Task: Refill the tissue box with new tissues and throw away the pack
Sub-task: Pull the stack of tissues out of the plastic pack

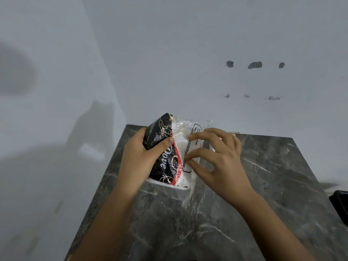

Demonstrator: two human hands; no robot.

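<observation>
A plastic tissue pack [169, 159], black and red with gold swirls on one side and clear with printed text on the other, is held tilted above the dark marble table [263, 166]. My left hand [139, 157] grips its black left side, thumb across the front. My right hand [216, 157] has its fingertips pinching the clear plastic on the pack's right side. White tissues show through the clear part. A white edge, perhaps the tissue box [169, 184], peeks out under the pack; most of it is hidden.
The table stands in a corner of white walls [188, 53], with holes in the wall behind. A strip of clear plastic [190, 194] hangs below the pack. A black object [340, 204] sits at the right edge of view.
</observation>
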